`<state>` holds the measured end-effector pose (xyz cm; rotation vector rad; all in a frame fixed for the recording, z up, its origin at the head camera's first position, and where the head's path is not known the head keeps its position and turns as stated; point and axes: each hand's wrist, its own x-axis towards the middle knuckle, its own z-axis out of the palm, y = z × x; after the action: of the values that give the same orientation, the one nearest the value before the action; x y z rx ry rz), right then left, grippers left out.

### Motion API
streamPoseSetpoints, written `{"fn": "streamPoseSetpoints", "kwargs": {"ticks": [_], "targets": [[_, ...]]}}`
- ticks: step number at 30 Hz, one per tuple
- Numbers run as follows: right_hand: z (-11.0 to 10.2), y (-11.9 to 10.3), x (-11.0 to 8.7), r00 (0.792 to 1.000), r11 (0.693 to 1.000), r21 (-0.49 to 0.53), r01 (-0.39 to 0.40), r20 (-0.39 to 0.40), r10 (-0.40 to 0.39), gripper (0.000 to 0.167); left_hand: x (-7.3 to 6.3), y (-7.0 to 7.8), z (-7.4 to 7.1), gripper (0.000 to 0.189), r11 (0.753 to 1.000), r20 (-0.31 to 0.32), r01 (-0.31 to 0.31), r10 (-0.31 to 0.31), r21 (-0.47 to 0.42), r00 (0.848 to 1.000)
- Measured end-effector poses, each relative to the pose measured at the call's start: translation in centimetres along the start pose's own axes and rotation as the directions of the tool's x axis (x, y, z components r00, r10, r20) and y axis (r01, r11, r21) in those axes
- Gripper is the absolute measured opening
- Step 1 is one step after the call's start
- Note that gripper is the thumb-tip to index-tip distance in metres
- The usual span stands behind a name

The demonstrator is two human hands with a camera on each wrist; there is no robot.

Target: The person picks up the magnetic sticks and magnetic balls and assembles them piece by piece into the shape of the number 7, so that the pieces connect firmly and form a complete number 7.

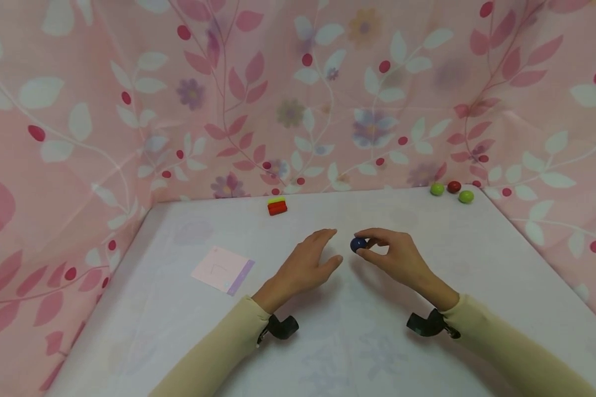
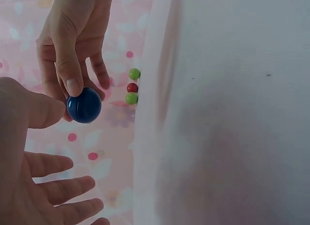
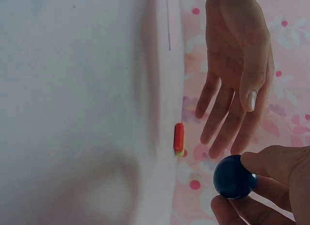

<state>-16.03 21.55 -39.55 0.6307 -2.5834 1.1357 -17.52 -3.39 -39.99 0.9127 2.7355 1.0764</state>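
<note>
A shiny dark blue ball (image 1: 358, 245) is pinched between the thumb and fingers of my right hand (image 1: 394, 256), held up over the table's middle. A thin seam line runs across the ball (image 2: 84, 105) in the left wrist view. My left hand (image 1: 305, 264) hovers just to the left of it, fingers extended and thumb apart, holding nothing. In the right wrist view the left hand (image 3: 237, 65) shows its palm side with straight fingers, apart from the ball (image 3: 234, 177).
On the white table (image 1: 377, 358) lies a pink square card (image 1: 221, 269) with a purple edge, at left. Red and yellow-green small blocks (image 1: 277, 208) sit at the back. Two green balls (image 1: 466, 197) and a red ball (image 1: 454, 187) stand at the far right corner. Floral cloth (image 1: 288, 110) hangs behind.
</note>
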Motion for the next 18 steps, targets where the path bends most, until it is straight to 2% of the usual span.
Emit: {"fn": "streamPoseSetpoints", "kwargs": {"ticks": [9,18], "targets": [[1.6,-0.9,-0.9,0.999,0.999,0.050,0.007,0.051,-0.010,0.036,-1.8,-0.8,0.0,0.061,1.000,-0.028,0.013,-0.013,-0.001,1.000],[3.6,-1.6,-1.6,0.994,0.994,0.095,0.057,0.084,-0.065,0.035,-3.6,-1.7,0.0,0.050,1.000,-0.066,-0.005,0.004,-0.010,0.998]]}}
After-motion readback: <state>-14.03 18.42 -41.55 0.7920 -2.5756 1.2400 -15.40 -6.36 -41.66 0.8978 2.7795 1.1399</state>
